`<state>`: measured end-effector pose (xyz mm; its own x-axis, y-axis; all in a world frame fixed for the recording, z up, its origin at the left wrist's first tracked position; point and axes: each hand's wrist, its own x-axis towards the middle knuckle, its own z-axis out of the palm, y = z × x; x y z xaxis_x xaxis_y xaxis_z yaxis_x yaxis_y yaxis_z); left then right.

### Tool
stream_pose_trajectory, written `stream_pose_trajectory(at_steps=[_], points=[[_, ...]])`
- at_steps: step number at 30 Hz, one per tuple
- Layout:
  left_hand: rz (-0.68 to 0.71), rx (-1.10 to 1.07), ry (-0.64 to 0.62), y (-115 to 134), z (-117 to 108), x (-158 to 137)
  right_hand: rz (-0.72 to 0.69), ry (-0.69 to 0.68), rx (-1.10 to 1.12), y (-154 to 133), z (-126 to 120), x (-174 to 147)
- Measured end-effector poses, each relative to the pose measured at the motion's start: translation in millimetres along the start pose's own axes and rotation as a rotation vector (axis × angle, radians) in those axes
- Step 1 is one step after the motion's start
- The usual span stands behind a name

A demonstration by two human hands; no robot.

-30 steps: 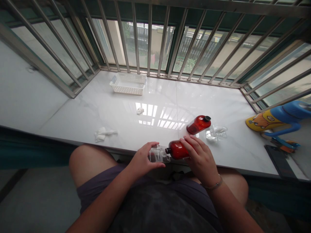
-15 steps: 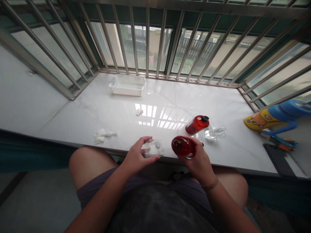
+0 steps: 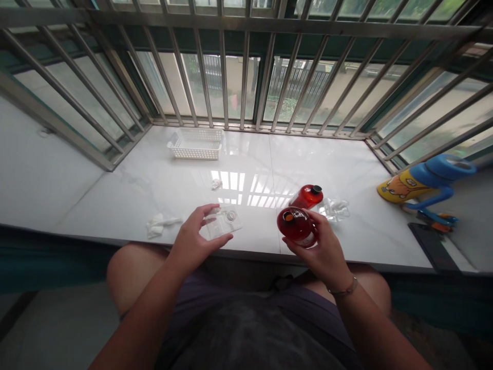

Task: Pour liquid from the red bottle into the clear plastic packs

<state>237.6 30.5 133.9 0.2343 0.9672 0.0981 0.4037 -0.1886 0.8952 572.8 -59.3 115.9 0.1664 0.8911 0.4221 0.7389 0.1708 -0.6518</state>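
My left hand (image 3: 198,232) is closed around the left side of a clear plastic box (image 3: 228,224) with a round ring on its top, just above the counter's front edge. My right hand (image 3: 321,241) grips a dark red bottle (image 3: 297,226), tilted so that its uncapped mouth faces me. A second red bottle (image 3: 308,196) with a black neck stands just behind it on the counter. To the right of the bottles sits another clear plastic piece (image 3: 334,209); its exact kind is hard to make out.
On the white counter (image 3: 246,154) are a white perforated basket (image 3: 196,145), a crumpled tissue (image 3: 159,225) and a smaller wad (image 3: 216,183). At right stand a blue and yellow drinking bottle (image 3: 418,180) and a dark phone (image 3: 429,244). Metal bars (image 3: 245,77) line the window.
My left hand has moved left with the clear box, away from the bottle. My right hand has shifted slightly right with the red bottle. The view has tipped up a little.
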Motion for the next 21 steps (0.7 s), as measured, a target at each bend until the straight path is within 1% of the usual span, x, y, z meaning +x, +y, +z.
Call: stream_pose_trajectory(at_steps=[2,5,8,10,15,21], points=[[0.093,0.110,-0.027,15,-1,3,-0.030,-0.004,-0.008,-3,-6,6],[0.206,0.201,-0.075,39,-2,7,-0.137,-0.034,-0.020,-11,-17,19],[0.266,0.226,-0.120,57,-1,10,-0.250,-0.053,-0.024,-19,-27,31],[0.285,0.231,-0.142,65,1,12,-0.298,-0.060,-0.050,-23,-32,37],[0.274,0.232,-0.171,73,7,14,-0.352,-0.088,-0.134,-28,-37,45],[0.255,0.217,-0.197,72,11,16,-0.400,-0.116,-0.204,-26,-35,48]])
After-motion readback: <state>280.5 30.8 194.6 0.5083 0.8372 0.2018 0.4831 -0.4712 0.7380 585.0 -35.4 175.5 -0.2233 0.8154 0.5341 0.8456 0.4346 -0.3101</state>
